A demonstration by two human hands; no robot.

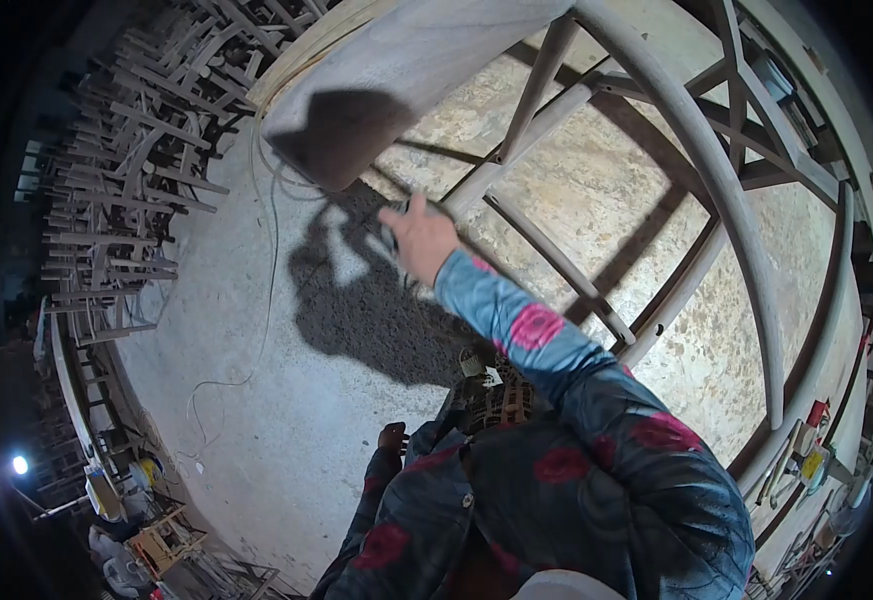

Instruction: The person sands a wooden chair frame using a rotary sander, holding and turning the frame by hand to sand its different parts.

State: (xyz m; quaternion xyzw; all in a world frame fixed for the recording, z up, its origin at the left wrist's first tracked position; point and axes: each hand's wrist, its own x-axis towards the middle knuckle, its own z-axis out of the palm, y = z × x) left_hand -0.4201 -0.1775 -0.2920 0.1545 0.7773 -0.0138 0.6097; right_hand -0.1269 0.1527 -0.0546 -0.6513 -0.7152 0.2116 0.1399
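Note:
My right hand (424,238) reaches out over the near end of a wooden chair frame's rail (474,188). Its fingers look curled over a dark object, mostly hidden beneath the palm and smeared by motion, so its kind is unclear. The chair frame (561,265) has rounded legs, crossbars and a long curved piece, and seems to lie tipped over. A broad, smooth wooden panel (396,60) rises beyond the hand. Low beside my body hangs my left hand (393,436), small and in shade, away from the chair; its fingers are hard to make out.
Many wooden chair parts or frames (136,180) are heaped at the left. A thin cable or hose (274,240) runs across the concrete floor (226,330). Tools and a red item (817,412) lie at the right. A bright lamp (20,465) shines at lower left.

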